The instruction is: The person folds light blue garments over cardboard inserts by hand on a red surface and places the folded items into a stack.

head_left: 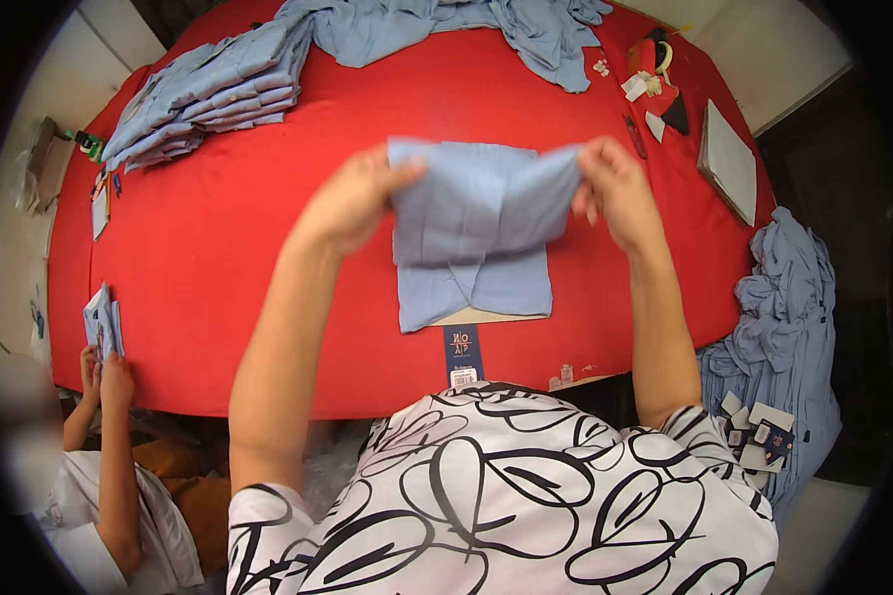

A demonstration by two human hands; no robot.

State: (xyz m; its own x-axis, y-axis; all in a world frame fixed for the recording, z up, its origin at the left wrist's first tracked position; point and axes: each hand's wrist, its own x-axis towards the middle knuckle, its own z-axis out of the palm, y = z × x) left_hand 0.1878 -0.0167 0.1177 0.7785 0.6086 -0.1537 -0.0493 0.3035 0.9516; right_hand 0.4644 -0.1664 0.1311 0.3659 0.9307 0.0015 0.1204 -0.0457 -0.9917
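A light blue shirt [466, 288] lies partly folded on the red-covered table in front of me. My left hand [367, 193] pinches one upper corner of its raised part, and my right hand [615, 183] pinches the opposite corner. Between my hands the lifted cloth is blurred by motion. A pale board [526, 318] shows as a thin strip under the shirt's near edge. Right below it, a dark blue hang tag [460, 342] with a white label lies toward my body.
Folded blue shirts [228, 94] are stacked at the far left, with loose blue garments [446, 22] at the back. A white stack of sheets [729, 164] and red-handled scissors [635, 136] lie right. More shirts [784, 297] hang there, bearing tags [764, 426]. Another person's hands [109, 367] hold a blue folded item.
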